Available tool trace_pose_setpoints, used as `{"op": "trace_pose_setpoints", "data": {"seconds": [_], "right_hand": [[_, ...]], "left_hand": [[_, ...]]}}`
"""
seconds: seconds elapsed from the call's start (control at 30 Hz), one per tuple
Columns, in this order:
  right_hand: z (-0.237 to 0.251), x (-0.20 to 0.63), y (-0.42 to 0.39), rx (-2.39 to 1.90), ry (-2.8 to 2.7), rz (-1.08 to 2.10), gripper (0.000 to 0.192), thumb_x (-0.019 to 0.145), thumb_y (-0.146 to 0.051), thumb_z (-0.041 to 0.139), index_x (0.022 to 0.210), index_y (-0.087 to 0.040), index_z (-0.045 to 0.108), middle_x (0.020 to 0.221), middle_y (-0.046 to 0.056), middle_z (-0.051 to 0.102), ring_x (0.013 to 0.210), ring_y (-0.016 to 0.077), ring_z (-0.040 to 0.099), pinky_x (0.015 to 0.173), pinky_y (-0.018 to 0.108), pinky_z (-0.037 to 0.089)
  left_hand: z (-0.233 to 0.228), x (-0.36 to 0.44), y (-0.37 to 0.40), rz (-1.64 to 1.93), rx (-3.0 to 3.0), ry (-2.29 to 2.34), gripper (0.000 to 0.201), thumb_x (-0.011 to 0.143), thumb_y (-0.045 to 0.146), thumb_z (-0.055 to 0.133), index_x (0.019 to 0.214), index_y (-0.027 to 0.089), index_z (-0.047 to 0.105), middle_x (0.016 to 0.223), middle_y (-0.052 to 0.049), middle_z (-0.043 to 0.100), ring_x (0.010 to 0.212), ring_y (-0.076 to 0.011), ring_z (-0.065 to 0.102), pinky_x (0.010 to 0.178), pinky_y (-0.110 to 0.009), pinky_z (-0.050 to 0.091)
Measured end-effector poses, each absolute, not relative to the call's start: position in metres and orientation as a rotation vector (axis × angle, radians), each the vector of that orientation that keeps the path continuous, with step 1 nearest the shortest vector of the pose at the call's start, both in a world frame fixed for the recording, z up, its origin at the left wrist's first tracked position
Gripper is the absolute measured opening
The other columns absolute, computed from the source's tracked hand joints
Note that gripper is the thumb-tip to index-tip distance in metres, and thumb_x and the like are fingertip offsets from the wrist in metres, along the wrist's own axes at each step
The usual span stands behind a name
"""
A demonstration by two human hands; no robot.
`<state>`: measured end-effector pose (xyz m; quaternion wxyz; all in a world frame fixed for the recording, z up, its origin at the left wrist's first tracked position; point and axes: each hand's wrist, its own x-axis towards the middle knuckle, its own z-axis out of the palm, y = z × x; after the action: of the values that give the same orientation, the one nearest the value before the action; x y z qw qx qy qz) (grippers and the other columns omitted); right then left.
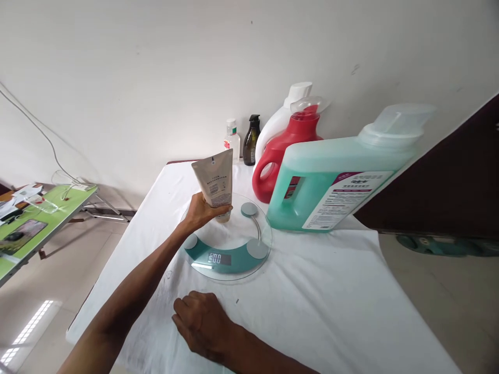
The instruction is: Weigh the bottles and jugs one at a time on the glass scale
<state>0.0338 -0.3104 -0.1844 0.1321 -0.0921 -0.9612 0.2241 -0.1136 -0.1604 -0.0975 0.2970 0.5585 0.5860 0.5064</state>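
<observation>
My left hand (200, 214) grips a beige squeeze tube (215, 179), thumb across its front. The tube stands cap down, slightly tilted, over the far part of a round glass scale (224, 269). Whether its cap touches the glass I cannot tell. A lit display (219, 258) on the scale's teal band reads 0.0. Nearer to me, my right hand (202, 322) rests in a loose fist on the white cloth (312, 301), with nothing seen in it.
Right of the scale stands a large green jug (312, 176). Behind it are a red jug (290, 135), a white bottle (273, 122), a dark pump bottle (251, 141) and a clear bottle (232, 137) by the wall. At left is a green folding table (58, 208) with papers and a mouse.
</observation>
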Motion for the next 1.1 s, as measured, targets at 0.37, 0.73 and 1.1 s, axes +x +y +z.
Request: {"op": "trace_pose_setpoints", "data": {"seconds": [0.37, 0.73, 1.1], "right_hand": [[-0.178, 0.035, -0.309, -0.269, -2.843, 0.575, 0.015, 0.104, -0.028, 0.06, 0.093, -0.019, 0.062, 0.083, 0.003, 0.075, 0.07, 0.019, 0.065, 0.054, 0.032, 0.03], [-0.19, 0.034, -0.311, -0.281, -2.755, 0.573, 0.017, 0.1, -0.019, 0.061, 0.084, -0.021, 0.057, 0.075, 0.001, 0.068, 0.064, 0.0157, 0.057, 0.057, 0.032, 0.029], [-0.194, 0.037, -0.311, -0.255, -2.69, 0.589, 0.017, 0.1, -0.019, 0.062, 0.084, -0.02, 0.057, 0.076, -0.001, 0.069, 0.065, 0.0153, 0.058, 0.054, 0.032, 0.028]], "left_hand": [[-0.096, -0.148, -0.181, 1.592, 1.487, 1.577, 0.061, 0.09, 0.076, 0.063, 0.109, 0.02, 0.08, 0.116, -0.014, 0.081, 0.107, -0.0291, 0.077, 0.094, -0.042, 0.059], [-0.16, -0.192, -0.179, 1.84, 0.91, 1.803, 0.066, 0.084, 0.082, 0.063, 0.084, 0.016, 0.071, 0.078, -0.006, 0.069, 0.073, -0.0168, 0.066, 0.074, -0.032, 0.055], [-0.165, -0.196, -0.179, 1.817, 0.971, 1.834, 0.056, 0.092, 0.071, 0.061, 0.081, 0.017, 0.073, 0.079, -0.008, 0.072, 0.074, -0.018, 0.066, 0.074, -0.033, 0.054]]}}
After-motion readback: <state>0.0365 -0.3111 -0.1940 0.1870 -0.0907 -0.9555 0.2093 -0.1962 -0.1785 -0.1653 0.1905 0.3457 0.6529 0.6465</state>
